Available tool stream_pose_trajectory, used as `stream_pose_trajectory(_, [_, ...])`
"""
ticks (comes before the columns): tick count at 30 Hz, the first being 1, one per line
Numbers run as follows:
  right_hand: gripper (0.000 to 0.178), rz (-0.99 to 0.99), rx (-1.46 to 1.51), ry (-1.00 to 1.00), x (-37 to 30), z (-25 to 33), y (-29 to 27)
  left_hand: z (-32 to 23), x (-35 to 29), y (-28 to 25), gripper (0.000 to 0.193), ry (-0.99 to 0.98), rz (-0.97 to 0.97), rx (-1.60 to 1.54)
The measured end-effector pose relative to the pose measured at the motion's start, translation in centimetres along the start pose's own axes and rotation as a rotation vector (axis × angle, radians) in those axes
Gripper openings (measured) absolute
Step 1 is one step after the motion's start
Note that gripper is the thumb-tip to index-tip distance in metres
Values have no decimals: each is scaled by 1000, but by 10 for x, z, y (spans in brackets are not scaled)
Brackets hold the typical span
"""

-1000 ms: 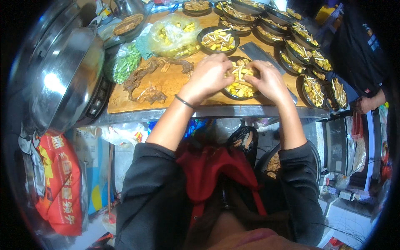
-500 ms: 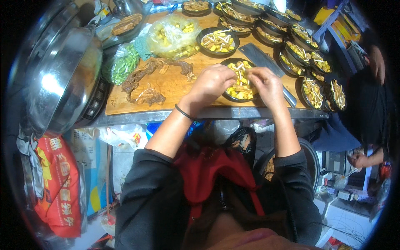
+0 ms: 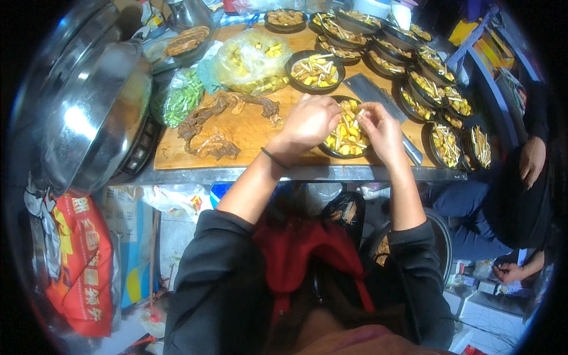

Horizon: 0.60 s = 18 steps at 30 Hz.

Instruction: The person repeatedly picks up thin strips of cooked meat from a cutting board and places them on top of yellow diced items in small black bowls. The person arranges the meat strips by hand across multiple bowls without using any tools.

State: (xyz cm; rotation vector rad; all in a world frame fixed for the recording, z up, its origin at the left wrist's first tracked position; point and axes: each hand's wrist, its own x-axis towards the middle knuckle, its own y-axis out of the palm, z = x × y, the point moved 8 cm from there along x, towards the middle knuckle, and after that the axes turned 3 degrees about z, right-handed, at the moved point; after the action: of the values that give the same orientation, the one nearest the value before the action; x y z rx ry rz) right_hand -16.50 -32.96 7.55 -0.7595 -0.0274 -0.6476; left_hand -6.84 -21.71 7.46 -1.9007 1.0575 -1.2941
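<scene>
A black bowl [image 3: 345,146] of yellow chunks and pale strips sits near the front edge of the wooden board. Over its left rim is my left hand [image 3: 310,123], fingers curled together; whatever they hold is hidden. On the bowl's right side, my right hand [image 3: 383,131] pinches a small pale strip [image 3: 361,112] above the food. To the right of the bowl lies a cleaver [image 3: 376,97], its blade pointing away and its handle toward the front edge. Behind stands another filled black bowl [image 3: 315,70].
Brown meat pieces [image 3: 210,145] lie on the board [image 3: 260,148] at left. Behind them are a bag of yellow chunks [image 3: 251,62] and a bag of green vegetables [image 3: 177,97]. Filled bowls [image 3: 445,144] crowd the right. A large metal bowl [image 3: 89,118] stands left; a person's hand [image 3: 532,158] hangs far right.
The view has shifted slightly, moving the board lower. Both my hands stay at the bowl, which shows more pale strips among the yellow chunks. The other person at right has come closer.
</scene>
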Motion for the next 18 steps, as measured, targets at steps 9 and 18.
stream_pose_trajectory(9, [15, -18, -18, -58, 6, -7, -7, 31, -20, -27, 26, -216, -197, -221])
stream_pose_trajectory(18, [17, 126, -182, -245, 12, 19, 5, 25, -17, -13, 19, -46, -121, -134])
